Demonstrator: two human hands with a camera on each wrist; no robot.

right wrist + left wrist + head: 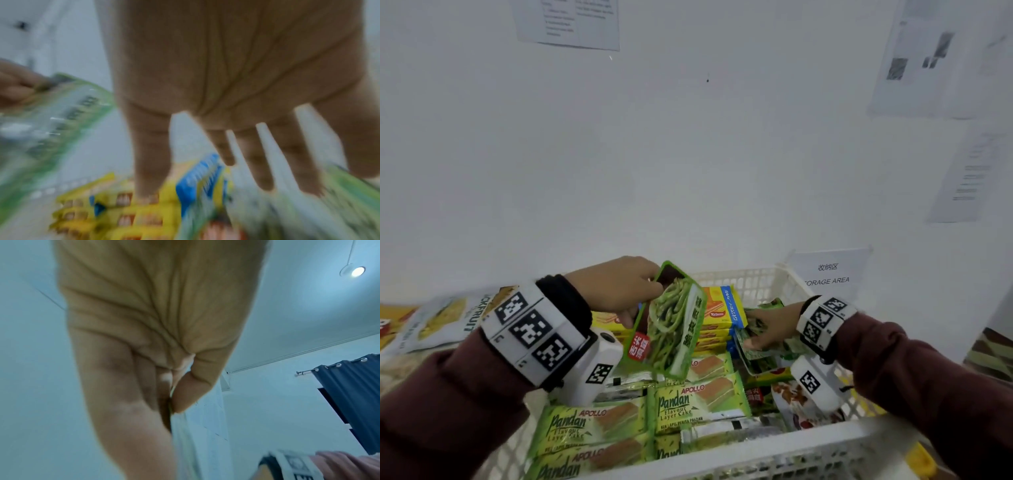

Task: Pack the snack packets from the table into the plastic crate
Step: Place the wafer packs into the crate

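Left hand: while it hangs above the crate, the left hand [616, 287] pinches the top corner of a green clear-windowed packet of green strips [671, 325].
Packet axis: long axis near upright, lower end tilted right, above the crate's contents.
Crate: white slotted plastic crate [784, 448] holds green Pandan cake packets [695, 401] and stacked yellow-blue wafer packs [719, 308].
Right hand: the right hand [770, 329] rests fingers extended on green packets [763, 356] inside.
Unclear: right wrist view is blurred.
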